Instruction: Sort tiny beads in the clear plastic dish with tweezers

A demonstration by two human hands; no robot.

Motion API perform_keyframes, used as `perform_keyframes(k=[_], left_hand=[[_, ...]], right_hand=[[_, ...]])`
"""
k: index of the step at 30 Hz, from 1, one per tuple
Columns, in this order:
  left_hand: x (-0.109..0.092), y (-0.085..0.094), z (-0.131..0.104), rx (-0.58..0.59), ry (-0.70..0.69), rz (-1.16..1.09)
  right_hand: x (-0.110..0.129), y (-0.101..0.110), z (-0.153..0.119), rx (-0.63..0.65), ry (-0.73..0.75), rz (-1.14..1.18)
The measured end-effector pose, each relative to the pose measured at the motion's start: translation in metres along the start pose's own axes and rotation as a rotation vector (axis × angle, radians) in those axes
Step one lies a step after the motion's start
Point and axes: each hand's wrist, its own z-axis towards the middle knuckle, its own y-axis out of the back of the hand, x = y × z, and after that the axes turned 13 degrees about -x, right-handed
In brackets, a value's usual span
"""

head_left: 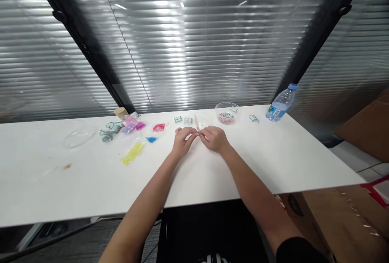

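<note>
Both hands meet over the middle of the table. The fingertips of my left hand (182, 141) are closed in a pinch, almost touching those of my right hand (215, 138), which is closed too. Between them stands a small see-through plastic bag (197, 123) with a pinkish edge; its contents are too small to make out. Just beyond my right hand is a clear round bowl (227, 109) holding many tiny coloured beads (226, 118). Left of my left hand lie red beads (159, 127), blue beads (151, 139) and a yellow bag (133, 153).
Pink and purple bags (131, 124) lie near a wooden-coloured roll (120, 112) at the left. A clear lid (79, 136) is further left. Small green-printed packets (178, 119) are scattered about. A water bottle (281, 103) stands at the back right, before the blinds (188, 52).
</note>
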Motion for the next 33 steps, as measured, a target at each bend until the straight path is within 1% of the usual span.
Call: perform_keyframes(k=[3, 6, 10, 13, 17, 19, 22, 24, 26, 29, 31, 33], left_hand=[[-0.005, -0.002, -0.005, 0.02, -0.109, 0.169], [-0.009, -0.005, -0.008, -0.019, -0.213, 0.309], [-0.008, -0.006, -0.008, -0.098, -0.361, 0.398], [-0.007, -0.004, -0.007, -0.133, -0.416, 0.414], [-0.006, -0.005, -0.006, -0.149, -0.413, 0.438], [-0.006, -0.006, -0.006, -0.177, -0.404, 0.461], [-0.004, -0.008, -0.004, -0.232, -0.387, 0.487], [-0.002, -0.008, -0.004, -0.243, -0.364, 0.472], [0.0, -0.006, -0.006, -0.238, -0.307, 0.435], [0.005, -0.002, -0.009, -0.212, -0.205, 0.347], [0.007, 0.0, -0.011, -0.168, -0.161, 0.277], [0.009, 0.001, -0.011, -0.101, -0.152, 0.228]], right_hand=[[0.005, -0.011, -0.009, -0.059, 0.036, -0.145], [0.008, -0.019, -0.014, -0.122, 0.063, -0.183], [0.012, -0.023, -0.013, -0.207, 0.105, -0.221], [0.014, -0.025, -0.011, -0.261, 0.128, -0.237], [0.013, -0.028, -0.009, -0.307, 0.138, -0.248], [0.012, -0.03, -0.009, -0.32, 0.13, -0.253], [0.01, -0.029, -0.01, -0.332, 0.088, -0.265], [0.01, -0.027, -0.01, -0.317, 0.054, -0.244], [0.009, -0.023, -0.008, -0.298, 0.03, -0.183], [0.005, -0.015, -0.004, -0.285, 0.037, -0.089], [0.001, -0.01, -0.003, -0.269, 0.057, -0.091], [-0.002, -0.009, -0.004, -0.236, 0.071, -0.131]])
